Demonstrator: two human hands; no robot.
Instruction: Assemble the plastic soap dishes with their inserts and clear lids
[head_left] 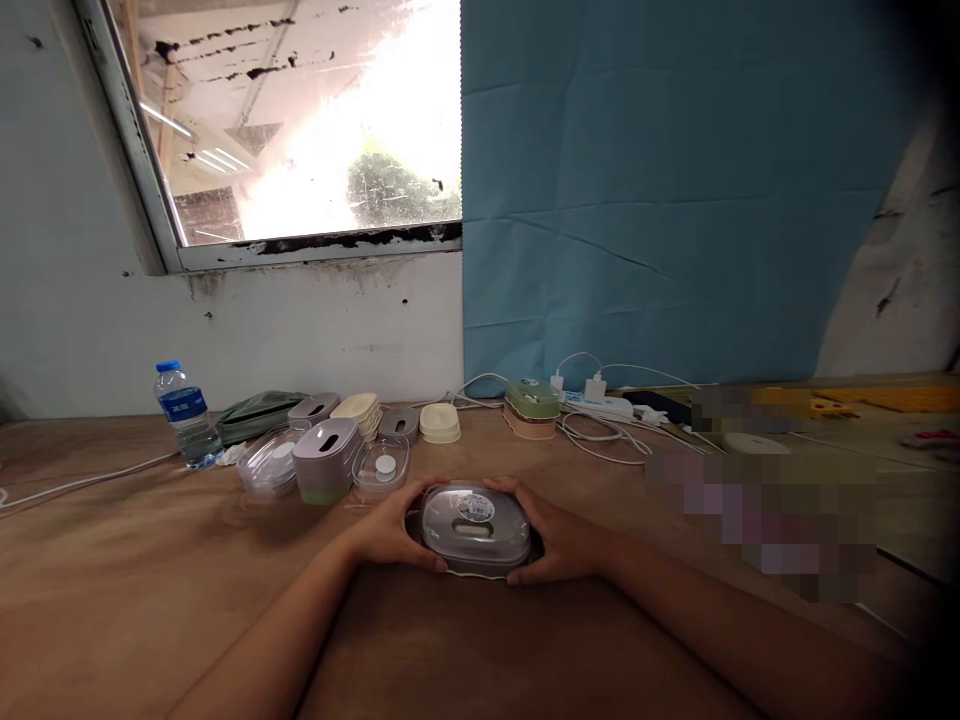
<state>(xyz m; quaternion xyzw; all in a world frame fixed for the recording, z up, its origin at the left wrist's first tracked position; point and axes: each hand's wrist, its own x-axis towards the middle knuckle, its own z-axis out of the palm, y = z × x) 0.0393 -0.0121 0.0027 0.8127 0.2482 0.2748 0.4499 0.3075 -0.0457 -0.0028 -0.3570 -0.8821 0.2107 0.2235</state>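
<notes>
A grey oval plastic box (491,535) with a clear lid and a round white label sits on the wooden table in front of me. My left hand (397,525) wraps round its left end, thumb at the near edge. Round the right end curls my right hand (551,535), its thumb also at the near lower edge. Through the lid an oblong slot shows in the grey top. A thin pale rim is visible along the box's bottom edge. Just beyond my left hand lies a clear lid (373,473) with a white round disc.
At the back left are a water bottle (181,415), a dark green pouch (259,412), a lilac bin (324,465), stacked clear lids (262,470) and cream trays (439,423). A green box (532,398) stands near white cables (600,440) and a power strip (619,405). Blurred items lie right.
</notes>
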